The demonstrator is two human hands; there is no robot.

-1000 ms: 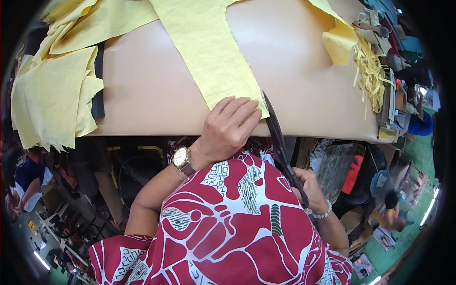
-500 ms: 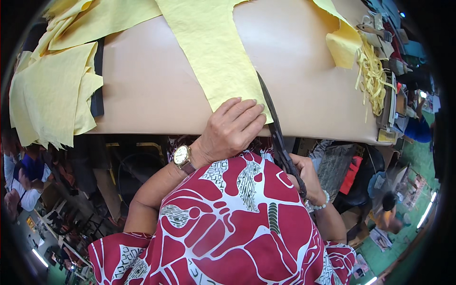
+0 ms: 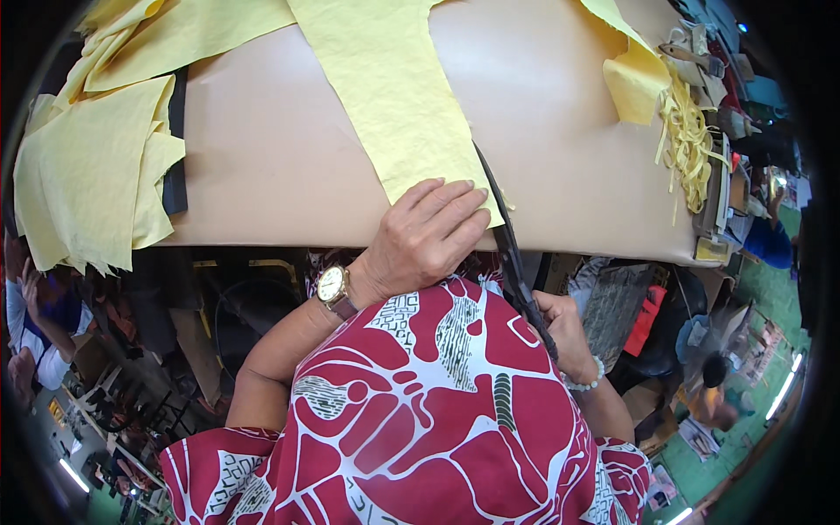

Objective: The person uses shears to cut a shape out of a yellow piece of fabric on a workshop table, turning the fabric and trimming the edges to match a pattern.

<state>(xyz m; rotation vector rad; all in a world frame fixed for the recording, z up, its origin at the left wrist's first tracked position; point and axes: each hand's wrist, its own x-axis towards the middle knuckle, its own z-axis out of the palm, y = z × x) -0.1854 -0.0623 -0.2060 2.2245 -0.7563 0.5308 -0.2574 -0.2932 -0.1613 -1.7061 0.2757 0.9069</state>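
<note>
Tan-topped table (image 3: pixel 262 157), green floor (image 3: pixel 781 302) at right, bright tube lights (image 3: pixel 784 387) toward the lower corners.

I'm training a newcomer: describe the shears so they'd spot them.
Find the tan tabletop, then its near edge. Crossing it right of the left hand are shears gripped by the right hand. Long and dark, they contrast with the yellow cloth.

The camera sat on the person's head, the left one of two, and looked down. It was close to the left hand (image 3: pixel 426 234) and the right hand (image 3: pixel 569 334), near the middle. The red shirt (image 3: pixel 402 437) filled the bottom, and the tan table (image 3: pixel 271 149) reached the top. Its very wide view bent straight edges and had black corners.
</note>
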